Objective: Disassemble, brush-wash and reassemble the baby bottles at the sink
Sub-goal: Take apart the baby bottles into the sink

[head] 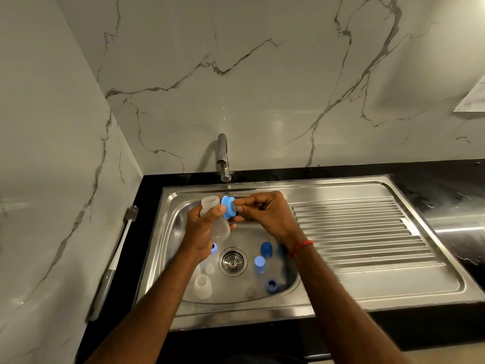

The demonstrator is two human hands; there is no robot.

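Over the sink (236,315) basin, just in front of the tap (223,158), you hold both hands together. Your left hand (202,232) is wrapped round a frosted bottle (210,203), fingers curled about its middle. Its open neck tilts up and away, and its base is partly covered by your palm. Your right hand (267,216) pinches a blue collar (227,207) just beside that neck. A small greyish part sits at the collar's centre under your fingertips, but what it is cannot be made out. Whether the collar touches the bottle is not clear from this angle. A red thread band (300,248) circles your right wrist.

Loose parts lie round the drain strainer (232,261) on the basin floor, blurred:
- a dark blue cap (266,249), right of the strainer;
- a pale blue piece (259,264), just below the cap;
- a blue ring (272,285), nearer you;
- a second frosted bottle (202,286), left of the strainer;
- two small clear pieces (209,268) (250,292), shape indistinct;
- a blue part (214,248), mostly hidden behind your left wrist.

A long-handled brush (123,237) lies on the black counter left of the sink, bristle end away from you. A sheet of paper (472,101) is cut off by the right edge.
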